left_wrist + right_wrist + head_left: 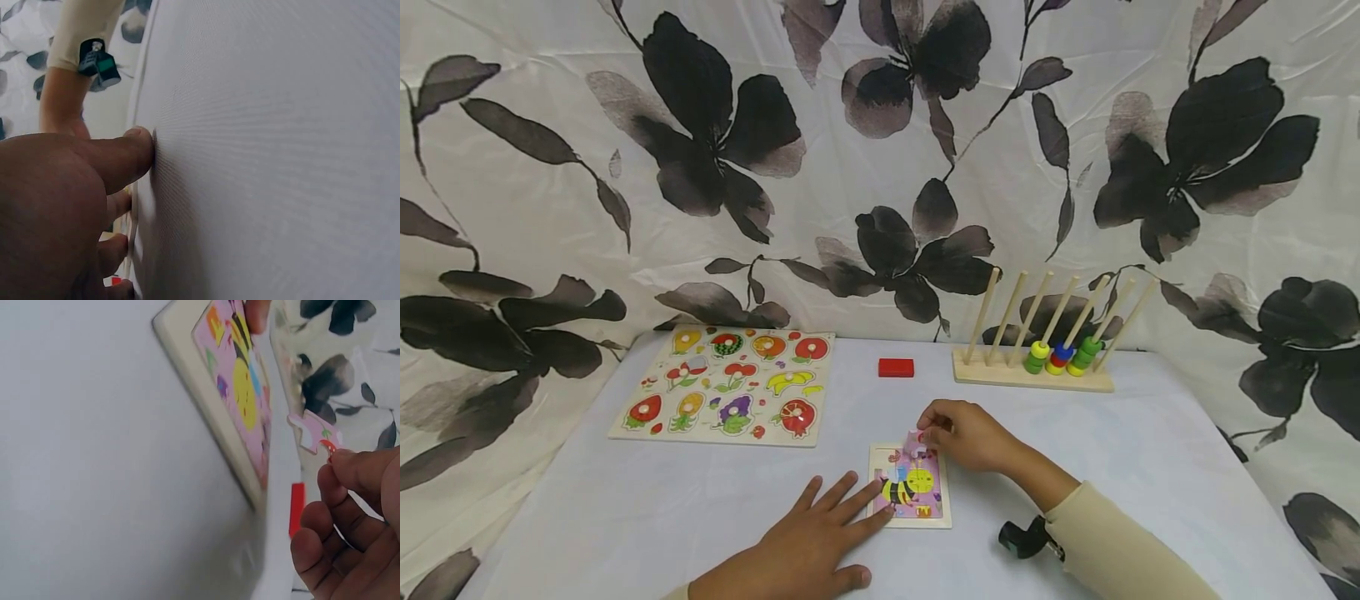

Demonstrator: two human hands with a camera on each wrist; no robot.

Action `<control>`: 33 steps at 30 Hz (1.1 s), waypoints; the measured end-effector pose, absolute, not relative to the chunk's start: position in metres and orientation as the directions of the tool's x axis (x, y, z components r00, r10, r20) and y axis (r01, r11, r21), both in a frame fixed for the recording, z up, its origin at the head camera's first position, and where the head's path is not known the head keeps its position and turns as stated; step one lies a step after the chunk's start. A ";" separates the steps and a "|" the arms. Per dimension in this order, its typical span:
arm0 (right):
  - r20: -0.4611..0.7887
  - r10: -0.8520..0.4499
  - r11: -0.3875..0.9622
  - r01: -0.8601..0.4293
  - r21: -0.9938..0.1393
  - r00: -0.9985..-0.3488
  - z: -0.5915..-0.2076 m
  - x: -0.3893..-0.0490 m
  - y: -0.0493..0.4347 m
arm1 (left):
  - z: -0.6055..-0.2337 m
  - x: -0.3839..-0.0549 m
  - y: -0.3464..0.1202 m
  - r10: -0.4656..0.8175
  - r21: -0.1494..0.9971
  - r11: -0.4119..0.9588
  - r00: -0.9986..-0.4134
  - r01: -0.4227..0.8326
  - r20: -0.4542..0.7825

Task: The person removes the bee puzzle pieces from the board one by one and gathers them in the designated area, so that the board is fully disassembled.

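Note:
A small bee jigsaw in a wooden frame [946, 504] lies on the white table. Between the thumb and forefinger of my right hand [973, 437] is a pink jigsaw piece [315, 432] with a bit of red and green on it. In the right wrist view the piece is raised off the puzzle; in the head view it overlaps the puzzle's top edge. My left hand [820, 542] lies spread with straight fingers, its fingertips over the frame's left side and the bee picture [917, 483]. The left thumb [128, 156] rests near the cloth.
A fruit peg puzzle board [715, 435] lies at the back left. Behind the jigsaw sits a red block [897, 367]. To the back right stands a wooden bead rack [1000, 372] with upright pegs and coloured beads. A floral cloth [1037, 208] hangs behind the table.

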State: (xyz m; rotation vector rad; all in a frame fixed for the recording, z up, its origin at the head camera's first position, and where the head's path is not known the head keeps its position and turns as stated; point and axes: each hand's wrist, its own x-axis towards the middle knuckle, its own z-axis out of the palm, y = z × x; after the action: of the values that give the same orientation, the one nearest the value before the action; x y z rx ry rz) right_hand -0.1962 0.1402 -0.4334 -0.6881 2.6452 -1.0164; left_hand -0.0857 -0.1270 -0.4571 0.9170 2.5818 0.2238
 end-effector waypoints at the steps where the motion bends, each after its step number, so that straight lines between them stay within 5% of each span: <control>1: -0.039 -0.495 0.654 -0.343 -0.674 -0.868 -0.434 -0.197 0.143 | -0.457 -0.086 -0.127 0.634 0.279 0.773 -0.708 0.569 -0.312; 33: -0.016 -0.437 0.685 -0.321 -0.654 -0.899 -0.435 -0.193 0.236 | -0.459 -0.086 -0.128 0.638 0.331 0.768 -0.698 0.547 -0.326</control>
State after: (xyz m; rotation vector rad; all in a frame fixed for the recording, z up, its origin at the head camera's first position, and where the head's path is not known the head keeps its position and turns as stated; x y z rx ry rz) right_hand -0.1934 0.2361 -0.4350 -0.6188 2.7245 -1.0088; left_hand -0.0861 -0.1282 -0.4594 0.8975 2.5379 0.2909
